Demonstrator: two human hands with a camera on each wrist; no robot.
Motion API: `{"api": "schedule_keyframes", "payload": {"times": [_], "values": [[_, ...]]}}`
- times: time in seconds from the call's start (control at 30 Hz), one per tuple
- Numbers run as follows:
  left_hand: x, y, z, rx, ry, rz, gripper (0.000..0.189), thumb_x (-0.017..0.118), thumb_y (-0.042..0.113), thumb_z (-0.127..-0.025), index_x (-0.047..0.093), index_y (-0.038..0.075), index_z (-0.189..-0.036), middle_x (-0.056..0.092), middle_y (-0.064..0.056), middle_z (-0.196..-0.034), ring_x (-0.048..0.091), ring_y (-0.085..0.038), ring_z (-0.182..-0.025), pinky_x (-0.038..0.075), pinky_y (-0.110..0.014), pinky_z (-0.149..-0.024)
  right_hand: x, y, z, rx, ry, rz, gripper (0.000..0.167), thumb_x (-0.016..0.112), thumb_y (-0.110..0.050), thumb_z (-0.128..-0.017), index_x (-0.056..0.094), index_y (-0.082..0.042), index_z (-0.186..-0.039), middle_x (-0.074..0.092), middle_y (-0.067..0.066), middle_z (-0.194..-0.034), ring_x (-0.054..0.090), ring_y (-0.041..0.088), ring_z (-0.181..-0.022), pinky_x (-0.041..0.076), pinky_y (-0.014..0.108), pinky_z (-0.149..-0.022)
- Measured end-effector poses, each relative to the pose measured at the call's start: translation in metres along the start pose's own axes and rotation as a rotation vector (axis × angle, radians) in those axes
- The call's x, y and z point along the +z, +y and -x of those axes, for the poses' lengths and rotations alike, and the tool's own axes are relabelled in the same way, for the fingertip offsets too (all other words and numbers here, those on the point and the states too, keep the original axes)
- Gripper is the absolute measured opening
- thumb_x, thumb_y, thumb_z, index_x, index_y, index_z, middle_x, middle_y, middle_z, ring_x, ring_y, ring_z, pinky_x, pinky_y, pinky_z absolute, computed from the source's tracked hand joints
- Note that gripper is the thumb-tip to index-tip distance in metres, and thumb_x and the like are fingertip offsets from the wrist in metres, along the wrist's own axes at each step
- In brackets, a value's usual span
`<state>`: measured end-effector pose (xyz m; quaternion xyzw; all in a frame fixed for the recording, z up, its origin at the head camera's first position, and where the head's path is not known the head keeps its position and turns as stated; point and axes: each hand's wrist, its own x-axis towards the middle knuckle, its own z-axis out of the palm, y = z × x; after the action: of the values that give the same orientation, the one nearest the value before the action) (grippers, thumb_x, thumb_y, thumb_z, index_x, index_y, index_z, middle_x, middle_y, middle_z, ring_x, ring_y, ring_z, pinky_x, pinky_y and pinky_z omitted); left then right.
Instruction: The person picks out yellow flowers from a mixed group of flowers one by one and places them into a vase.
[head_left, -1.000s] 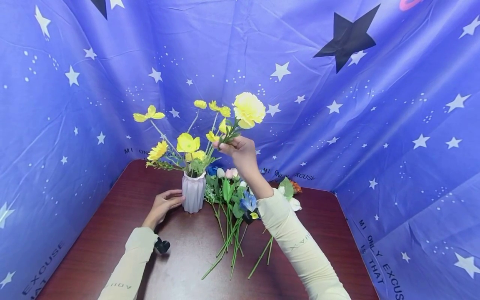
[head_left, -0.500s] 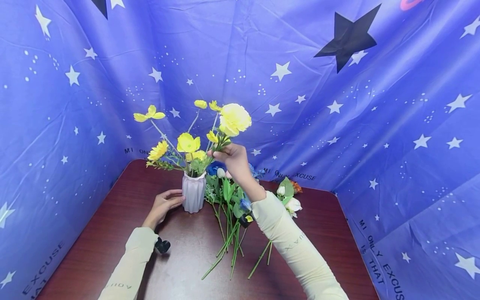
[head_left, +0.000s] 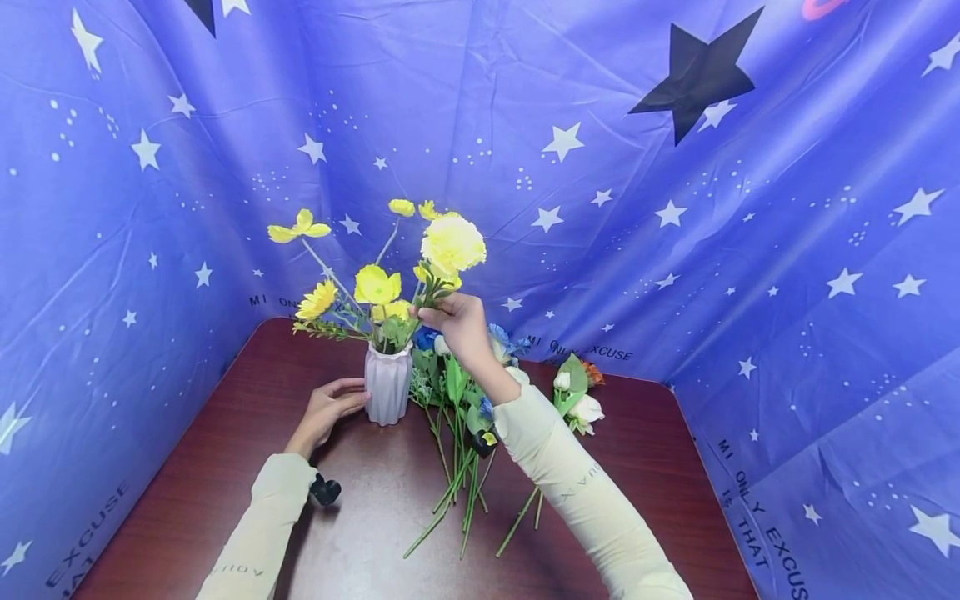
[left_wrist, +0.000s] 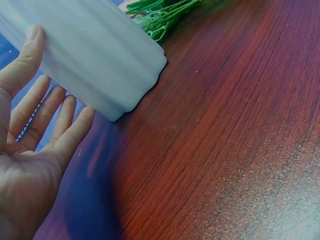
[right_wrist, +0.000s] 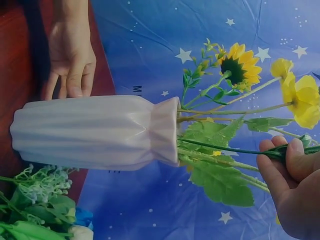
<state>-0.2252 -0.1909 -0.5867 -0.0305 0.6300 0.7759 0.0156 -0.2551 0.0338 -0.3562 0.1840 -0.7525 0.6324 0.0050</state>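
Observation:
A pale lilac fluted vase (head_left: 387,387) stands upright on the table, holding several yellow flowers (head_left: 377,285). My left hand (head_left: 330,412) rests its fingertips lightly against the vase's left side; in the left wrist view the thumb (left_wrist: 31,50) lies along the wall and the fingers are loosely extended. With thumb and fingers, my right hand (head_left: 461,329) pinches a pale yellow carnation (head_left: 454,245) just below its leaves, to the upper right of the vase. In the right wrist view its thin dark green stem (right_wrist: 225,148) runs down into the vase's mouth.
Right of the vase lies a heap of loose flowers, with green stems (head_left: 468,492) pointing toward the near edge. White roses (head_left: 586,411) and an orange flower (head_left: 592,372) lie farther right. A starry blue curtain (head_left: 480,125) surrounds the brown table (head_left: 630,467).
My right hand has moved down and left with the carnation, its bloom now nearer the vase's other flowers. My left hand and the vase have stayed in place.

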Motion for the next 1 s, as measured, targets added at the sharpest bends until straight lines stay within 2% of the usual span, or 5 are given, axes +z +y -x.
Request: {"api": "schedule_keyframes", "payload": {"times": [0.73, 0.83, 0.9, 0.97, 1.0], "values": [[0.0, 0.001, -0.003, -0.015, 0.006, -0.023, 0.053, 0.074, 0.005, -0.093, 0.051, -0.016, -0.136, 0.072, -0.008, -0.109, 0.071, -0.003, -0.093, 0.061, -0.024, -0.09, 0.015, 0.02, 0.003, 0.035, 0.02, 0.099, 0.014, 0.072, 0.0, -0.091, 0.077, 0.006, -0.104, 0.076, 0.022, -0.102, 0.075, 0.034, -0.099, 0.062, 0.04, -0.093], [0.001, 0.001, -0.002, -0.011, 0.005, -0.02, 0.052, 0.073, 0.004, -0.093, 0.051, -0.016, -0.136, 0.072, -0.005, -0.105, 0.071, -0.003, -0.093, 0.061, -0.023, -0.088, 0.016, 0.021, 0.005, 0.055, 0.062, 0.196, 0.015, 0.077, -0.007, -0.09, 0.079, -0.001, -0.103, 0.077, 0.017, -0.103, 0.075, 0.031, -0.1, 0.035, 0.059, -0.121], [0.001, 0.001, -0.001, -0.006, 0.005, -0.013, 0.052, 0.073, 0.003, -0.092, 0.051, -0.017, -0.135, 0.072, -0.003, -0.103, 0.071, -0.003, -0.092, 0.062, -0.022, -0.087, 0.017, 0.02, 0.006, 0.071, 0.099, 0.263, 0.015, 0.08, -0.012, -0.087, 0.081, -0.006, -0.101, 0.078, 0.014, -0.103, 0.075, 0.03, -0.102, 0.011, 0.073, -0.122], [0.001, 0.001, -0.001, -0.002, 0.004, -0.009, 0.052, 0.073, 0.003, -0.092, 0.051, -0.017, -0.135, 0.072, -0.001, -0.101, 0.07, -0.003, -0.092, 0.062, -0.022, -0.087, 0.018, 0.019, 0.006, 0.081, 0.12, 0.296, 0.014, 0.082, -0.014, -0.086, 0.082, -0.007, -0.099, 0.078, 0.012, -0.102, 0.075, 0.03, -0.103, 0.007, 0.078, -0.119], [0.0, 0.001, -0.001, -0.001, 0.004, -0.007, 0.051, 0.073, 0.003, -0.092, 0.052, -0.017, -0.135, 0.072, 0.0, -0.101, 0.07, -0.003, -0.092, 0.062, -0.022, -0.087, 0.018, 0.018, 0.007, 0.085, 0.13, 0.306, 0.014, 0.083, -0.014, -0.086, 0.082, -0.007, -0.098, 0.079, 0.012, -0.101, 0.075, 0.03, -0.102, 0.015, 0.074, -0.121]]}}
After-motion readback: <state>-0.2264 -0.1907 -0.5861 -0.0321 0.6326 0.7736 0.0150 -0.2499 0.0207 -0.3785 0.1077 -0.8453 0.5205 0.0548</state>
